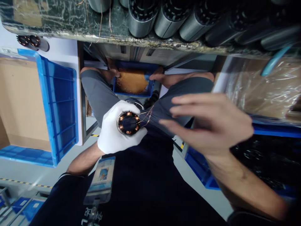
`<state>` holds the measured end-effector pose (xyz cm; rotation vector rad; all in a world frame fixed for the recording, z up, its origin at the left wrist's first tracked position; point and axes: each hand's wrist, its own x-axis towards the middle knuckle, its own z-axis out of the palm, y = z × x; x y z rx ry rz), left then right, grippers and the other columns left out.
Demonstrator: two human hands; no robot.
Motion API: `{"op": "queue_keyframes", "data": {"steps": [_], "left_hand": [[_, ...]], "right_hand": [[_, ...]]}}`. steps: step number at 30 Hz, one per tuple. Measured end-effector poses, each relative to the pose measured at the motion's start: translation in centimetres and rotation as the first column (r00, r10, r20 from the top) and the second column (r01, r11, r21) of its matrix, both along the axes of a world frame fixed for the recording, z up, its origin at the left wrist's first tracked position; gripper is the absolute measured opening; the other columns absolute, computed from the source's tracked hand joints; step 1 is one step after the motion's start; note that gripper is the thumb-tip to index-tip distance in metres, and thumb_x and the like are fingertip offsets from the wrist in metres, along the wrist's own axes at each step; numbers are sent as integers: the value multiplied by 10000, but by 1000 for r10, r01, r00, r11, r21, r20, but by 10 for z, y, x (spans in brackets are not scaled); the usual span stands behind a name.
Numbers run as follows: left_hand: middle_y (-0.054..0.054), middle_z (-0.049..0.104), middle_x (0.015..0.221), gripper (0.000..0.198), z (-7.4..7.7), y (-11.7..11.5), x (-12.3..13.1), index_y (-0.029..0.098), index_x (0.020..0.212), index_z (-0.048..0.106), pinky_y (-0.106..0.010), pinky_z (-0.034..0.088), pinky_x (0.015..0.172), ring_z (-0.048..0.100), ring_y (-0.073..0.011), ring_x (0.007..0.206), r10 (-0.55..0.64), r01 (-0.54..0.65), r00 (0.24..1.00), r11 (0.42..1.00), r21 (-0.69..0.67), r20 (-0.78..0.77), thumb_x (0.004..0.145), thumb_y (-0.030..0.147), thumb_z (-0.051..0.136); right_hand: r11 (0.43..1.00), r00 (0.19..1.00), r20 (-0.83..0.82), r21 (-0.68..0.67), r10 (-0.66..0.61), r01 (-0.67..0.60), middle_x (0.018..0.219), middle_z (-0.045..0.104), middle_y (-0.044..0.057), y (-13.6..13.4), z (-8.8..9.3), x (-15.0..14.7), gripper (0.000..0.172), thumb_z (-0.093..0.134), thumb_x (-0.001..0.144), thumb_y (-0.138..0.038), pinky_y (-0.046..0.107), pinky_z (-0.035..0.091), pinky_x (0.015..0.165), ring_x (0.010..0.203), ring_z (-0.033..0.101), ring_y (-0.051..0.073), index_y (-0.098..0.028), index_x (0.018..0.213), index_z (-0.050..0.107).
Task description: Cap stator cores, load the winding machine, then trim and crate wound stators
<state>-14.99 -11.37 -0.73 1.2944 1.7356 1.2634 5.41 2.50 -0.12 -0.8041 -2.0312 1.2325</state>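
Note:
My left hand [118, 130], in a white glove, is wrapped round a motor stator [120, 118]. Copper windings ring the stator's dark open centre, and its end faces up toward me. Several thin copper wires [150, 114] stick out from its right side and cross in the air. My bare right hand [207, 119] hovers to the right of these wires, slightly blurred, with its fingers stretched out and apart. Nothing shows between its fingers, and it is apart from the stator.
Metal cylinders [142, 28] stand along the worn bench edge [70, 36], where loose copper wires hang. A blue crate [60, 94] is at left, with more stators [39, 43] behind it. A blue tray [131, 93] lies between my feet. Right, a blue bin [199, 166] holds dark parts.

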Motion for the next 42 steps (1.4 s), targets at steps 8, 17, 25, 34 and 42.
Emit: {"op": "queue_keyframes", "data": {"steps": [8, 17, 25, 34, 42], "left_hand": [[-40, 778, 1043, 316, -3, 1, -8, 243, 1087, 705, -366, 593, 849, 757, -227, 922, -59, 41, 955, 997, -68, -292, 823, 232, 878], [-83, 753, 1048, 262, -11, -4, -4, 257, 1117, 764, -398, 460, 712, 704, -257, 857, -253, 209, 732, 967, -145, -633, 856, 239, 790], [-40, 820, 1054, 456, 2, 7, -22, 326, 1134, 849, -481, 636, 940, 778, -284, 955, -119, 118, 993, 992, 39, 14, 740, 467, 1030], [-52, 634, 544, 890, -36, -20, -13, 245, 758, 728, -357, 571, 470, 652, -234, 471, -189, 574, 569, 788, -222, 800, 831, 1111, 537], [-101, 821, 982, 229, -25, 1, 5, 200, 1052, 764, -502, 688, 945, 821, -308, 945, -413, 535, 815, 805, -256, 406, 962, 405, 719]], "right_hand": [[899, 917, 227, 221, 329, -378, 1221, 904, -26, 14, -19, 6, 246, 803, 1095, -220, 393, 721, 844, 970, 882, 241, -388, 1254, 885], [816, 745, 419, 13, 520, -577, 1203, 819, 178, -11, -20, -19, 500, 536, 1088, -107, 430, 634, 809, 998, 798, 324, -103, 1586, 579], [734, 728, 118, -203, 675, -648, 794, 560, -30, 27, 37, -24, 270, 525, 1194, -237, 310, 367, 571, 611, 446, 130, -270, 926, 514], [335, 872, -89, -901, 481, -277, 710, 346, -83, -3, 0, 8, 439, 697, 1130, -488, 267, 211, 507, 589, 250, 98, -249, 839, 471], [532, 753, 38, -731, 657, -427, 684, 447, -32, 0, 11, 7, 517, 578, 1188, -619, 348, 271, 473, 575, 338, 130, -268, 808, 573]]}}
